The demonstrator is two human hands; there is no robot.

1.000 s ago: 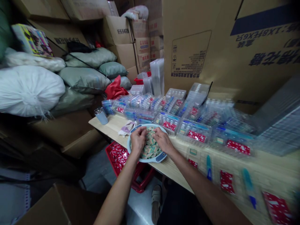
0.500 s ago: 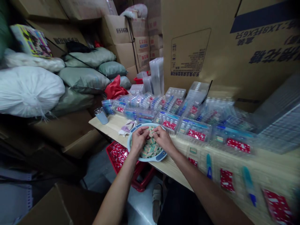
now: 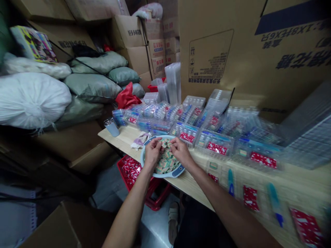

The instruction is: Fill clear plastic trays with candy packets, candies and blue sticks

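Observation:
A round light-blue basin [image 3: 144, 164] sits near the front edge of the wooden table [image 3: 190, 184], filled with small green and tan packets [image 3: 165, 164]. My left hand [image 3: 152, 153] and my right hand [image 3: 179, 151] are both over the basin, fingers curled, and they meet at its far side, pinched on small packets. Beyond the basin lie clear plastic trays [image 3: 214, 144] holding red cards and blue items.
A red crate [image 3: 131, 172] of red packets stands under the table. A grey cup [image 3: 112, 127] and crumpled paper [image 3: 140, 141] lie left of the basin. Filled trays [image 3: 300, 224] line the table at right. Sacks [image 3: 31, 100] and cardboard boxes [image 3: 248, 48] surround the table.
Both hands have shifted slightly toward the basin's far rim and drawn closer together, fingers working the packets. Nothing else has moved.

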